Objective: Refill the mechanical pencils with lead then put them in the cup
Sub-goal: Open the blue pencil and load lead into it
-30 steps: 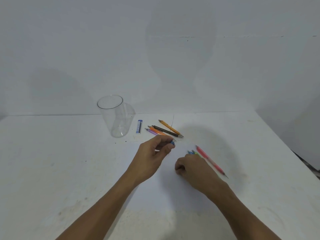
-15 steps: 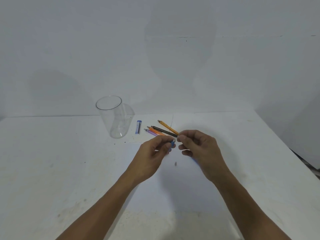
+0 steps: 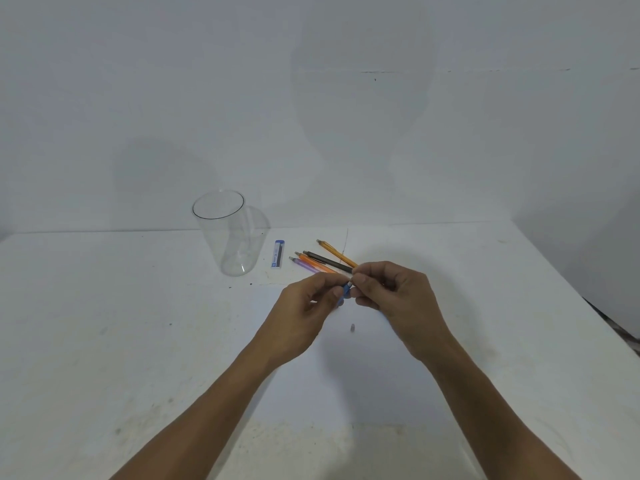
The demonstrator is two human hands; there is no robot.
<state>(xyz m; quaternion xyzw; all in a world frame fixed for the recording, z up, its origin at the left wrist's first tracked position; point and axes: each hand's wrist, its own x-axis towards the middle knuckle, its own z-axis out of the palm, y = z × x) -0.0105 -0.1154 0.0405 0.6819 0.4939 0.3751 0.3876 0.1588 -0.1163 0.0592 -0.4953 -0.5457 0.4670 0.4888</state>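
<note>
My left hand (image 3: 304,311) held the blue pencil (image 3: 343,293), its top tilted toward my right hand (image 3: 394,303), which pinched that top. The cup (image 3: 223,244) stood farther off, on my left hand's side.

one wide head-worn view, looking forward and down over the near table (image 3: 104,323) toward the back wall (image 3: 138,81)

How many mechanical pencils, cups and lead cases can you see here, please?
Mechanical pencils: 5 (yellow pencil, black pencil, orange pencil, purple pencil, held blue pencil)
Cup: 1
Lead case: 1
Total visible: 7
</note>
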